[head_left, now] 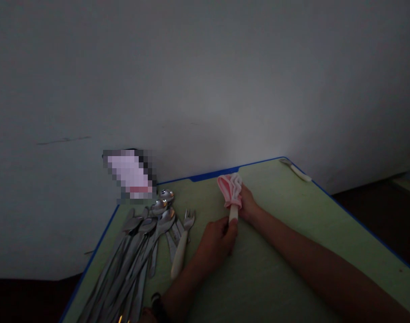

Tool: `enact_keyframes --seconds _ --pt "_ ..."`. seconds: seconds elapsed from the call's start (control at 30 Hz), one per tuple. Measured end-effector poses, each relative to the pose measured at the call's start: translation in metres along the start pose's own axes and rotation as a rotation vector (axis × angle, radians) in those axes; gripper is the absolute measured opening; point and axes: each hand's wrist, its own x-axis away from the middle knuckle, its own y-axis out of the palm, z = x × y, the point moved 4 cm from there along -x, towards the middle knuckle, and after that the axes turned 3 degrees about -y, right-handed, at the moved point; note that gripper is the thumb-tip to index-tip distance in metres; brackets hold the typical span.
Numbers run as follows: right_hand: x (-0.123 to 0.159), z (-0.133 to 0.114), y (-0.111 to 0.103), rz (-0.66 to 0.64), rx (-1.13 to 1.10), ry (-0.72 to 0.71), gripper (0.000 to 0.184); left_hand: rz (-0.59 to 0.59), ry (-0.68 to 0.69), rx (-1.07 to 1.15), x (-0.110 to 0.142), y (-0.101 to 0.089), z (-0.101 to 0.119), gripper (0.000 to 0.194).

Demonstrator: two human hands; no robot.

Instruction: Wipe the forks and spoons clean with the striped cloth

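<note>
a pink cloth (229,190) is bunched around the top of a white handle (233,214). the cloth hides the end, so i cannot tell if it is a spoon or a fork. both are up near the far edge of the table, a bit right of the middle.

the left hand (215,242) is closed around the low part of the white handle. the right hand (248,205) is pressed up against the back of the pink cloth. its fingers are out of sight, so i cannot tell how it holds on. a black wrist band (158,307) sits on the left arm, cut off by the bottom of the view.

to the left lies a big pile of metal spoons (131,251), with their long ends cut off at the bottom too. a fork (183,237) with a white grip lies just beside the pile. a white-handled spoon (295,171) lies alone by the far corner. a blurry purple and pink thing (130,175) past the pile is too blocky to make out.

the table (309,197) is green with a blue edge. behind it is a gray wall (205,89), and the floor (376,215) is dark.
</note>
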Motion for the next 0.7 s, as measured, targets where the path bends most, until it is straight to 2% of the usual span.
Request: enact_keyframes --seconds 0.47,0.7 --pt "0.004 -0.002 0.008 -0.115 0.127 0.016 0.031 0.016 0.017 0.022 -0.003 0.001 -0.005 0.038" --pt "0.010 -0.001 0.014 -0.182 0.182 0.065 0.029 0.093 -0.037 0.066 -0.003 -0.002 -0.007 0.036"
